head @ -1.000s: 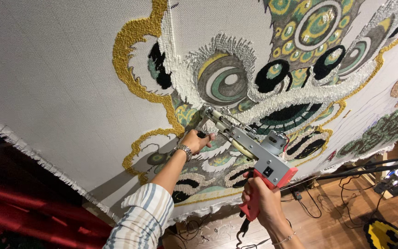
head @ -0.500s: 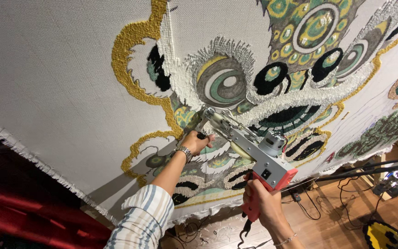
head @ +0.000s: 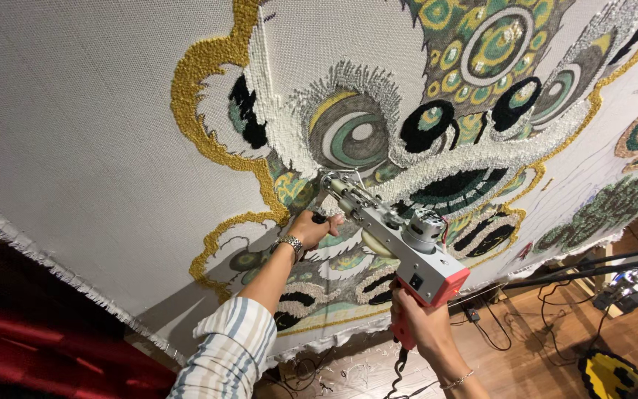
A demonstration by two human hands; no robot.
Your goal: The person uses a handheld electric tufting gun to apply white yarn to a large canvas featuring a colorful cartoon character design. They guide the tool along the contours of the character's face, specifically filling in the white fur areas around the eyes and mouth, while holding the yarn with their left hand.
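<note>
A large stretched white cloth carries a tufted picture in gold, white, black and green yarn. A grey and red tufting gun is pressed with its needle tip against the cloth near a green patch below the big round eye. My right hand grips the gun's red rear handle from below. My left hand, with a metal wristwatch and a striped sleeve, holds the gun's front handle close to the cloth.
The cloth's frayed lower edge runs down to the left, with red fabric behind it. On the wooden floor lie cables, a black bar and a small yellow and black rug piece.
The gun's tip has slid a little left and up along the cloth. Both hands have followed it and kept their grips.
</note>
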